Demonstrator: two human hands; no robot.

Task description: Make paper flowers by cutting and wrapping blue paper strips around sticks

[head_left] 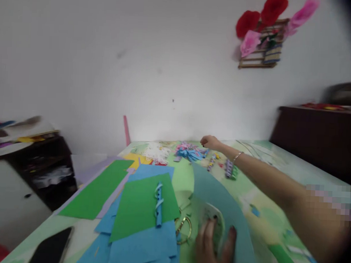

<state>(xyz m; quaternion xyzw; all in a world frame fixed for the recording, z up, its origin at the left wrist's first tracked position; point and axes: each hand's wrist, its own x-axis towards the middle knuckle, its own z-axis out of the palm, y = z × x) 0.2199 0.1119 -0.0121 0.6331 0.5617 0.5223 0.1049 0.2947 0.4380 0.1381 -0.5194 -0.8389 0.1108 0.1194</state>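
My left hand [213, 241] is at the bottom of the view, thumb and fingers apart. It rests on a pale rounded piece [219, 222] lying over a curved blue-grey sheet [219, 191]. My right arm reaches across to the far side of the table, and my right hand [211, 142] has its fingers curled together there. What they hold, if anything, is too small to make out. Close by are a pile of blue and pink paper bits [189, 152] and a decorated paper tube [211, 162]. Gold-handled scissors [184, 229] lie left of my left hand, partly hidden.
Green paper [140, 211] tops blue sheets [147, 246], with a blue paper tube [159, 208] on it. White shreds [157, 153] lie farther back. A phone [52, 246] sits at the front left. Patterned tubes [229, 168] stand near my right forearm. A dark cabinet [314, 141] is at right.
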